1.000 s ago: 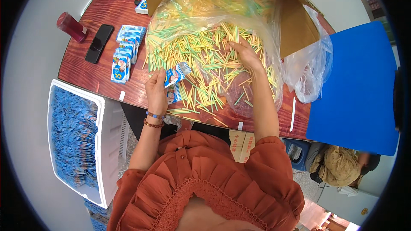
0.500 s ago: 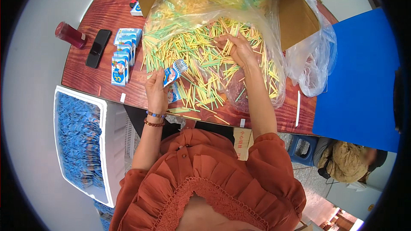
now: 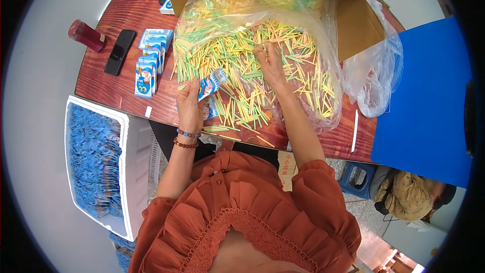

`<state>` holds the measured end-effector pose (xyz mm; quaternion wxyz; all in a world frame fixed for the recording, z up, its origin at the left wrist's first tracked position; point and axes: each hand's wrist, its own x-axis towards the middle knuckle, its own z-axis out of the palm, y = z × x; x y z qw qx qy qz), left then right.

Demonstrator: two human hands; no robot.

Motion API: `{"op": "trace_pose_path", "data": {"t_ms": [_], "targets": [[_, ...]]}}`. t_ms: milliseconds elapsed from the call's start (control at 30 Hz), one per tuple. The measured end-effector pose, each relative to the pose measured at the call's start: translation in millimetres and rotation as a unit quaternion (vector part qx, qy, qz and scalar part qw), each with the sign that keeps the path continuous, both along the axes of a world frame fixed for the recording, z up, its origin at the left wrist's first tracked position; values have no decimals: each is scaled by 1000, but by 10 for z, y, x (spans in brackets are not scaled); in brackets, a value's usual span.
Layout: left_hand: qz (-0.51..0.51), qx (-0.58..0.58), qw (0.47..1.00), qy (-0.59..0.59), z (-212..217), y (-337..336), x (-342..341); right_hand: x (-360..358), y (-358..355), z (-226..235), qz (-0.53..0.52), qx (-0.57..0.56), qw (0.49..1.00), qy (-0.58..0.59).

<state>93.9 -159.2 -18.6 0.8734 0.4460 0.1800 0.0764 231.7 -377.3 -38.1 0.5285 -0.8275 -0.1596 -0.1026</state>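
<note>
My left hand (image 3: 190, 102) is closed on a small blue and white packet (image 3: 211, 84), tilted up beside the pile. Another such packet (image 3: 210, 107) lies partly hidden by that hand, at the near left edge of the pile. Thin, short yellow, green and pink sticks (image 3: 242, 78) spread across the middle of the table and out of a clear plastic bag (image 3: 252, 17). Over them, my right hand (image 3: 271, 65) has its fingers curled together; whatever they hold is too small to make out.
A cardboard box (image 3: 361, 28) stands behind the bag. To the left are stacked packets (image 3: 146, 77), a black phone (image 3: 119, 52) and a red-lidded jar (image 3: 87, 35). A white foam box (image 3: 126, 172) full of blue packets sits lower left. Crumpled plastic (image 3: 374, 65) lies right.
My right hand has drawn in a little to the left, and its fingers have curled in from a looser hold among the sticks. The left hand still holds the packet near the same spot.
</note>
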Motion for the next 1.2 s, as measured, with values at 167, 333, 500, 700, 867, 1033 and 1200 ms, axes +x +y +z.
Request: {"op": "trace_pose_path", "data": {"t_ms": [167, 333, 500, 700, 867, 1033, 1200], "targets": [[-5, -4, 1000, -11, -4, -19, 17, 142, -12, 28, 0, 188, 977, 98], [-41, 8, 999, 22, 130, -55, 68, 276, -207, 185, 105, 613, 736, 269], [-88, -245, 964, -55, 236, -422, 378, -199, 220, 563, 158, 577, 737, 315], [-106, -278, 953, -62, 414, -758, 478, -467, 530, 554, 32, 412, 881, 231], [-110, -268, 955, -56, 348, -711, 450, -454, 524, 499, 19, 400, 884, 241], [45, -84, 995, -41, 272, -569, 385, -476, 518, 927, 37, 455, 885, 89], [61, -55, 996, -42, 331, -584, 394, -603, 613, 1239, 41, 473, 880, 18]]}}
